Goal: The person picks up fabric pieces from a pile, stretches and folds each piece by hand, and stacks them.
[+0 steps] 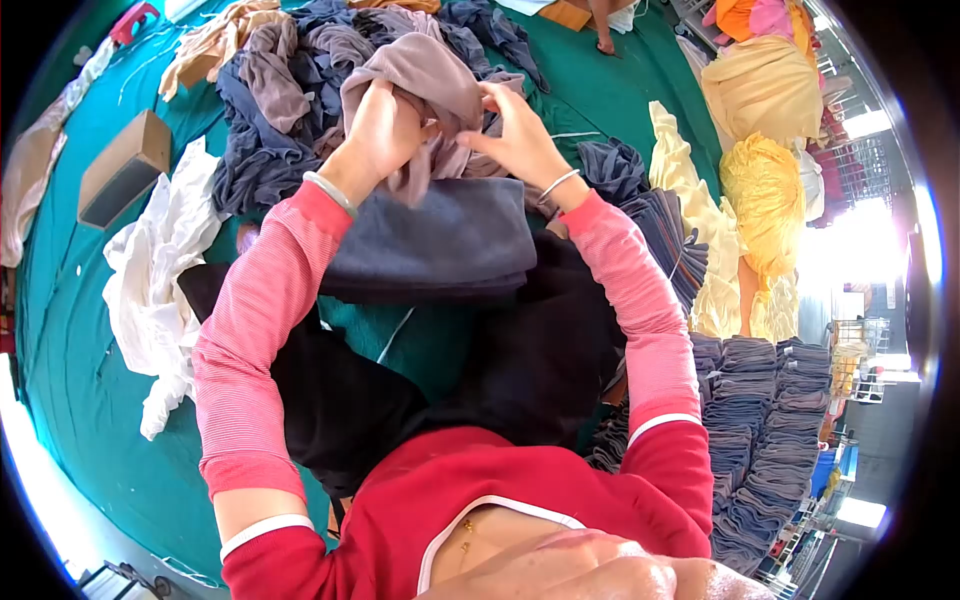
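A soft mauve towel (420,75) hangs bunched in front of me, above a larger heap. My left hand (385,135) is tucked under its fold with the fingers curled into it, partly covered by the fabric. At the towel's right edge, my right hand (520,135) has its fingertips and thumb on the fabric, spread some way apart. Below both hands lies a stack of folded blue-grey towels (430,235). Behind the mauve one, loose dark-blue and brownish towels (275,130) are piled in a tangle.
Green sheeting (100,400) covers the floor. A cardboard box (125,170) and white crumpled cloth (160,270) lie on the left. To the right are yellow bundles (765,200) and tall rows of folded towels (745,430). Part of another person's limb (603,25) shows at the top.
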The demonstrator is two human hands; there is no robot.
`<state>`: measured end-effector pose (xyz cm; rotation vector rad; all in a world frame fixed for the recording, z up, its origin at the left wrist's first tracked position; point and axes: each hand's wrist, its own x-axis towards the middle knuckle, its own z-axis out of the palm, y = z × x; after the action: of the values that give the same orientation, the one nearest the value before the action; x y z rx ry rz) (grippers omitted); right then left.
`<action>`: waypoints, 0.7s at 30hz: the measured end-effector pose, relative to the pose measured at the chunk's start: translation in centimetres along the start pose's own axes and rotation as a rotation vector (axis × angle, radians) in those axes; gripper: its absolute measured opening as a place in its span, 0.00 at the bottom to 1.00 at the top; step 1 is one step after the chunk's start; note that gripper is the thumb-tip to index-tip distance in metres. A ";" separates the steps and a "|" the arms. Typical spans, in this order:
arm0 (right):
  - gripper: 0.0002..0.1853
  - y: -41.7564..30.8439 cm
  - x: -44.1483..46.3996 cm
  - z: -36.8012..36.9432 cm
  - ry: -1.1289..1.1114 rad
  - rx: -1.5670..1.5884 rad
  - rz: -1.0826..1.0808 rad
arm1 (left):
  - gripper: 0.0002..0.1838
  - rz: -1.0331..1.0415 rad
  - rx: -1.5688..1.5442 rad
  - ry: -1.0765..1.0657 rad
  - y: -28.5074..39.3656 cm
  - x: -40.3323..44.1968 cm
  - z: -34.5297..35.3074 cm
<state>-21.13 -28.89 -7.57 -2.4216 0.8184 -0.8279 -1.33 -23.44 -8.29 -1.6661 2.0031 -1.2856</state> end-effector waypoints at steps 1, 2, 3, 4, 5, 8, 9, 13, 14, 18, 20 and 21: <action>0.27 -0.2 -0.1 0.4 0.025 -0.066 -0.054 | 0.21 0.005 -0.647 -0.209 -1.4 0.1 -2.5; 0.22 0.2 -0.2 0.5 -0.011 -0.093 0.021 | 0.20 0.008 -0.579 -0.243 -1.9 0.2 -3.3; 0.17 0.6 0.0 0.5 -0.046 -0.120 0.094 | 0.20 -0.140 -1.091 -0.344 -2.8 0.0 -4.0; 0.14 1.0 0.1 0.4 0.039 -0.055 0.074 | 0.20 -0.298 -1.603 -0.438 -3.8 -0.3 -4.7; 0.11 1.4 0.4 0.2 0.124 0.009 0.053 | 0.20 -0.467 -2.115 -0.521 -4.7 -0.7 -5.2; 0.11 2.9 1.0 -1.5 0.208 0.671 0.352 | 0.35 -0.220 -2.431 -0.421 -5.6 -1.5 -3.0; 0.11 2.9 1.1 -2.2 0.276 0.840 0.385 | 0.41 -0.022 -2.336 -0.332 -5.8 -1.5 -2.1; 0.10 1.9 1.8 -5.0 0.581 1.184 0.632 | 0.38 -0.084 -1.824 -0.749 -8.8 -2.1 -1.8; 0.10 3.2 1.7 -5.7 0.546 1.247 0.662 | 0.31 -0.123 -1.862 -0.655 -9.3 -2.5 -1.5; 0.12 4.9 0.9 -6.8 0.570 1.374 0.678 | 0.18 -0.207 -1.916 -0.434 -10.7 -3.7 2.1; 0.12 5.4 0.7 -6.8 0.617 1.369 0.678 | 0.11 -0.381 -1.881 -0.363 -11.1 -4.3 3.1; 0.12 5.6 0.6 -6.8 0.620 1.361 0.653 | 0.13 -0.399 -1.863 -0.420 -11.5 -4.1 4.0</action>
<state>-27.40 -34.78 -5.65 -0.6593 0.7580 -1.2575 10.44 -21.32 -3.58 -2.4668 2.4955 1.5310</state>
